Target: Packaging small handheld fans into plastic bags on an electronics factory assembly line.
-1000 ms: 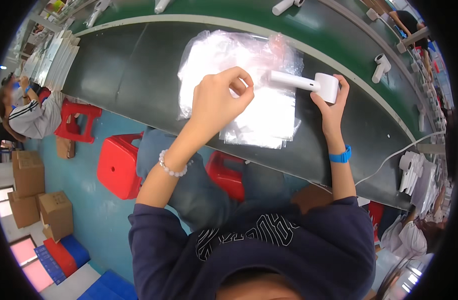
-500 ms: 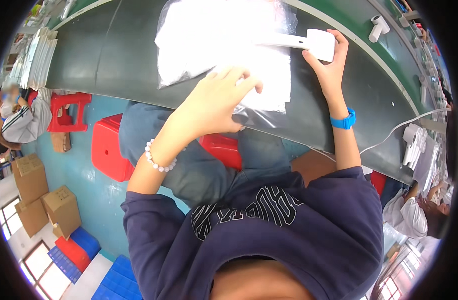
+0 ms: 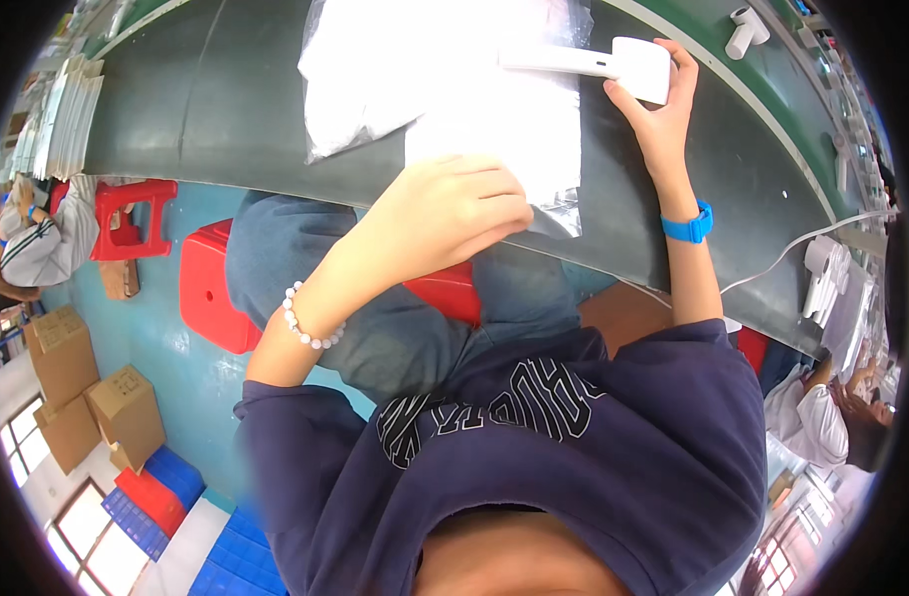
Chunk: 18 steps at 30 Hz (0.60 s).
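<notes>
My right hand (image 3: 665, 124) grips the blocky head of a white handheld device (image 3: 639, 70), thumb on the near side and fingers on the far side. The device's long handle points left and lies over bright white plastic bags. My left hand (image 3: 453, 214) is at the table's near edge, its fingers curled together over the near end of a plastic bag (image 3: 549, 164). Its fingertips and thumb are partly hidden, but the bag's edge runs into the grip. A heap of clear and white plastic bags (image 3: 360, 84) spreads behind the hand, its surface washed out by glare.
The dark green worktable (image 3: 236, 119) carries a stack of flat white pieces (image 3: 67, 119) at far left. Another white device (image 3: 745, 32) lies beyond a rail. A white cable (image 3: 787, 253) crosses the right side. Red stools (image 3: 211, 288) and cartons (image 3: 125, 407) stand at left; co-workers sit at both sides.
My left hand has gone from spread fingers above the bags to curled fingers at the bag's near edge, slightly to the right. My right hand still holds the device in nearly the same place.
</notes>
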Tool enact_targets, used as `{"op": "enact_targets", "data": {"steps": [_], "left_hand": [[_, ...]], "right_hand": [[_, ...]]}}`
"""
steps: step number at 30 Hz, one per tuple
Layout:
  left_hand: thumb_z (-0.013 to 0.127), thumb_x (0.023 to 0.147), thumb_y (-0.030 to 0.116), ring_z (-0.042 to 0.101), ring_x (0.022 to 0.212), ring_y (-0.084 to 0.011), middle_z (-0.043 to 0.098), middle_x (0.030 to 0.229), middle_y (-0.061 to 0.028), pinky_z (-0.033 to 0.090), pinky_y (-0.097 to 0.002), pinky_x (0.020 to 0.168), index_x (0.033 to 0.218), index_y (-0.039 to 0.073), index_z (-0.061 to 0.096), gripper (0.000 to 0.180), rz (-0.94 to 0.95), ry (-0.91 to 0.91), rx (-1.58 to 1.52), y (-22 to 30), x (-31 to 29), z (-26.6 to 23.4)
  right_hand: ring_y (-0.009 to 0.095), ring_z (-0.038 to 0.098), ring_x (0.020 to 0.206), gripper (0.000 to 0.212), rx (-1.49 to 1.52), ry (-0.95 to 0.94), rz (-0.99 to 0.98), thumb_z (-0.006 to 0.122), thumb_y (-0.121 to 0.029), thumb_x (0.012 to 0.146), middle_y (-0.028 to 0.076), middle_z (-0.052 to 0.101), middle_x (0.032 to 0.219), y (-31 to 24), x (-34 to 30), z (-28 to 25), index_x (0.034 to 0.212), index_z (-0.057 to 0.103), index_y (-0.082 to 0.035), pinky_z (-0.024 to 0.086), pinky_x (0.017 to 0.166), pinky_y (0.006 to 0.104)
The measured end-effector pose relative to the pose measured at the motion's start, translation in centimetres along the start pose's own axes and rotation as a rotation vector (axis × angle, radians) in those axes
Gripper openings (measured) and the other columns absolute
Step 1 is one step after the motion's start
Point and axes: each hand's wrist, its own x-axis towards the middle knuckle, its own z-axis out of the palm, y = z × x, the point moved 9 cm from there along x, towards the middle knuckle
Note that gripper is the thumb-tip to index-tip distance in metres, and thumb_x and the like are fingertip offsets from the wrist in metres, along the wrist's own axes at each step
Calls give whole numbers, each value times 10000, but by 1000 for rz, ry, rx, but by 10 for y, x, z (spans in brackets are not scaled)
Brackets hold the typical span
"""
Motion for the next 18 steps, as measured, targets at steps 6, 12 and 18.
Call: {"op": "enact_targets", "data": {"steps": [6, 12, 18], "left_hand": [[671, 817, 50, 658, 682, -250, 621, 745, -69, 528, -311, 606, 917, 40, 572, 141, -183, 50, 106, -13, 1, -16], [616, 842, -59, 708, 829, -215, 642, 778, -119, 553, -298, 705, 833, -10, 477, 148, -453, 116, -226, -42, -9, -24], [576, 816, -44, 650, 734, -235, 648, 784, -121, 533, -306, 698, 967, -11, 621, 161, -445, 257, -307, -50, -16, -28]], "right_hand": [[205, 546, 1100, 704, -8, -8, 18, 790, -117, 723, 116, 535, 1174, 0, 0, 1, 1294, 382, -56, 433, 942, 320], [206, 548, 1096, 704, -13, -3, 22, 789, -113, 722, 114, 540, 1163, 2, -1, 1, 1292, 380, -56, 432, 939, 319], [208, 545, 1107, 707, -17, 6, 9, 792, -95, 717, 119, 548, 1183, -1, -1, 0, 1290, 382, -57, 428, 951, 322]]}}
